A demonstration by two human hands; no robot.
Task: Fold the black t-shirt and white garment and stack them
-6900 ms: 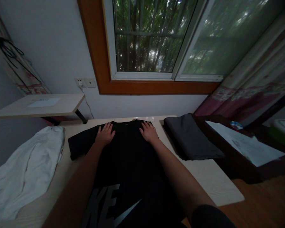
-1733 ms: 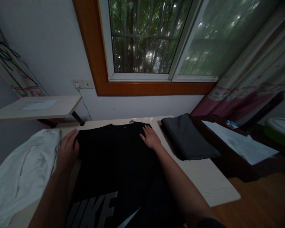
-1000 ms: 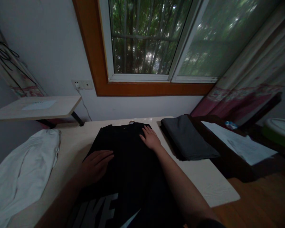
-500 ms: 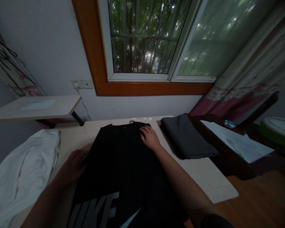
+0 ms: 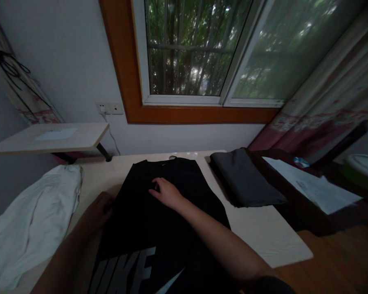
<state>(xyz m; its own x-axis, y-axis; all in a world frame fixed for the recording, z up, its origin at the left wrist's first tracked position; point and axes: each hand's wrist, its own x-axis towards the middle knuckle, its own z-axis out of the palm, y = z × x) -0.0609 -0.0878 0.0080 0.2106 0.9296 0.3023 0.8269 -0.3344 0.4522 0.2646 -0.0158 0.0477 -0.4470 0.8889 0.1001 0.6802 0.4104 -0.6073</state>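
Black Nike T-shirt [image 5: 138, 228] lies face-up on the table [image 5: 270, 241], 2 sleeves out of sight, body unfolded, right hand [image 5: 166, 193] loosely curled above it, gripping nothing, left hand [image 5: 98, 209] at its edge, hold too dark to tell.

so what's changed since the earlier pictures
The right hand moved left across the black shirt, from shoulder to chest. The left hand went down to the shirt's left edge; the left sleeve no longer sticks out. The white garment and folded dark cloth stayed put.

shirt [image 5: 147, 222] on table [image 5: 270, 232] | garment [image 5: 39, 220] left | cloth [image 5: 245, 179] right | paper [image 5: 313, 185] farther right, support unclear
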